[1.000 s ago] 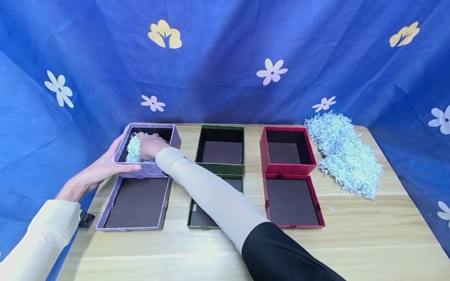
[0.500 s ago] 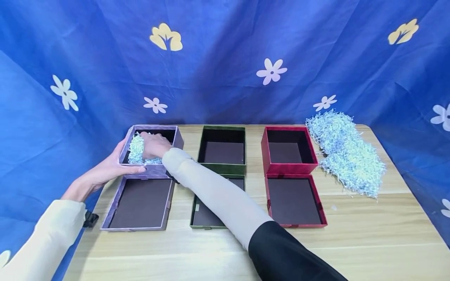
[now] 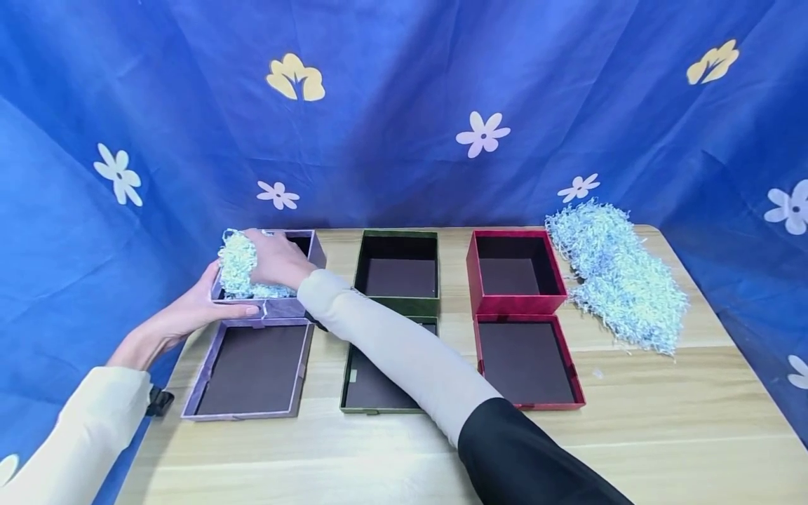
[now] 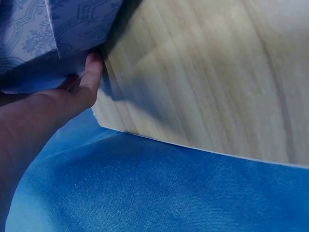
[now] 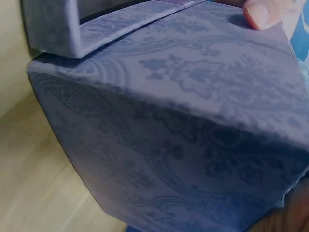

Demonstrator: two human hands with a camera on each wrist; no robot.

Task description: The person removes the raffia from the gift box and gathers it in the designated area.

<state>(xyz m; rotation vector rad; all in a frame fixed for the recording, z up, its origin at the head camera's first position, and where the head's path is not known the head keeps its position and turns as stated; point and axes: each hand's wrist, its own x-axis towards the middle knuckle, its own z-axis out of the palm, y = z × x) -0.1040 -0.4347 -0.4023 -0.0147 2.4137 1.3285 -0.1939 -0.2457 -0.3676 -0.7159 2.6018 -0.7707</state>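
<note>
On the left of the table, the purple patterned box (image 3: 287, 306) stands with its lid turned back flat in front, dark lining up. My left hand (image 3: 200, 298) holds the box at its left side, thumb along the front wall; the left wrist view shows fingers (image 4: 91, 72) against its patterned wall. My right hand (image 3: 275, 259) reaches over the box and grips a tuft of pale blue shredded paper (image 3: 238, 263), which bulges above the left rim. Its fingertips are hidden in the paper. A thumb (image 5: 258, 13) presses the box wall in the right wrist view.
A green box (image 3: 394, 305) and a red box (image 3: 517, 304) stand in a row to the right, lids open in front. A heap of blue shredded paper (image 3: 621, 280) lies at the table's right. My right forearm crosses the green lid (image 3: 379, 393). Blue cloth (image 3: 391, 105) hangs behind.
My right hand has risen a little inside the purple box, and the shredded paper with it now stands higher, over the left rim. My left hand keeps its hold.
</note>
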